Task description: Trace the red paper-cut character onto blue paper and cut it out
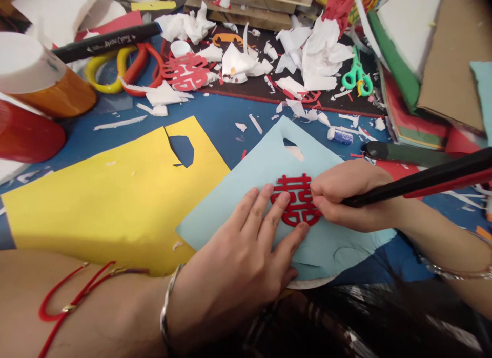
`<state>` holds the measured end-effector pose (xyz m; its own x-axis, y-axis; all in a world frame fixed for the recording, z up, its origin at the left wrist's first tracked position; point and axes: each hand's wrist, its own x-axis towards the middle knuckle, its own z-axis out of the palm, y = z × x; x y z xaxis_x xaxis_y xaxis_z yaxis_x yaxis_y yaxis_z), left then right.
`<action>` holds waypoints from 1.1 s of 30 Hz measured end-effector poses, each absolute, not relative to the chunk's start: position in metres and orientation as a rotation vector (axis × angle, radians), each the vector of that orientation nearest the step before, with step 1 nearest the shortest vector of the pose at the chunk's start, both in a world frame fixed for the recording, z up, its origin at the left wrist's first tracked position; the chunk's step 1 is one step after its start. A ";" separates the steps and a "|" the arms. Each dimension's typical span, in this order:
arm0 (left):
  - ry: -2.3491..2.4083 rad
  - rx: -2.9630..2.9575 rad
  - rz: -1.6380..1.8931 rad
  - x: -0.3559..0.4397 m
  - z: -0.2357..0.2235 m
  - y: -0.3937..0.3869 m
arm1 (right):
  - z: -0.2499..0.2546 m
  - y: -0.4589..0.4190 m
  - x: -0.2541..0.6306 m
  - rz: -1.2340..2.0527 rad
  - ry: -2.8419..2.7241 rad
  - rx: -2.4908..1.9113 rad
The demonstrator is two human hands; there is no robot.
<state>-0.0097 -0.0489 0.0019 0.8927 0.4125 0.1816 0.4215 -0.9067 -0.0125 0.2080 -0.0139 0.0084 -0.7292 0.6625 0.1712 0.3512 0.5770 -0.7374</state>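
Note:
My left hand (246,250) lies flat with its fingers spread, the fingertips touching a red double-happiness cutout (295,201). Under the cutout is a sheet of light blue paper (246,178), with a small hole cut near its top corner. At the cutout's right edge, the fingers of my right hand (349,196) are closed round a long black pen (423,176). Red runs along the pen's lower side, and its tip is hidden by my fingers. To the left lies yellow paper (92,204) with an angular hole cut in it.
White paper scraps (238,63), another red cutout (186,72), red-and-yellow-handled scissors (103,73) and small green scissors (357,76) lie along the back. Jars (31,132) stand at left, a black marker (111,42) behind them. Stacked paper and cardboard (449,60) fill the right.

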 end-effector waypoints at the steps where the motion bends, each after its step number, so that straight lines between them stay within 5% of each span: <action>1: -0.662 -3.008 -0.277 -0.010 0.001 -0.049 | 0.008 -0.014 0.207 0.964 -2.385 -0.815; 33: -0.674 -3.009 -0.327 -0.012 -0.004 -0.051 | 0.011 -0.015 0.205 0.936 -2.430 -0.795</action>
<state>-0.0117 -0.0513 -0.0043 0.8832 0.4176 0.2132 0.4262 -0.9046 0.0066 0.2051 -0.0153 0.0114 -0.7504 0.6384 0.1714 0.3584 0.6108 -0.7060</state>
